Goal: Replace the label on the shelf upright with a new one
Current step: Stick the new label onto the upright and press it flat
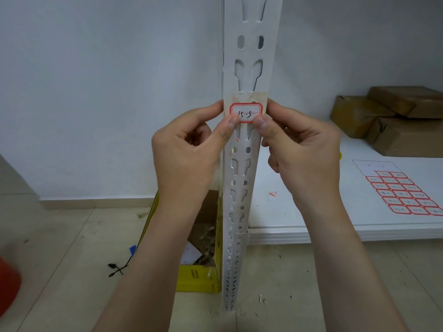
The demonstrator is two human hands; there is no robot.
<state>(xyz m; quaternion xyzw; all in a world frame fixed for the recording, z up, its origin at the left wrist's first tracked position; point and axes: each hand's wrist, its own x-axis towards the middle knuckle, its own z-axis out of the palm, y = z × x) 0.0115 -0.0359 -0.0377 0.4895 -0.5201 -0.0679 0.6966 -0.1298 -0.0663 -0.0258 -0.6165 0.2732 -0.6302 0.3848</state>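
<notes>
A white slotted shelf upright (249, 56) runs down the middle of the view. A small white label with a red border (246, 111), handwritten "15-3", lies flat on its face over a patch of yellowed old tape. My left hand (189, 144) has its thumb on the label's lower left corner and fingers against the upright's left edge. My right hand (302, 149) presses its thumb on the lower right corner, fingers at the right edge. A sheet of red-bordered labels (405, 192) lies on the white shelf board (311, 212) to the right.
Brown cardboard boxes (393, 118) are stacked at the back right of the shelf board. A yellow carton (199, 276) holding scraps stands on the tiled floor left of the upright. A red label scrap (272, 194) lies on the board. A red object (8, 283) blurs the lower left corner.
</notes>
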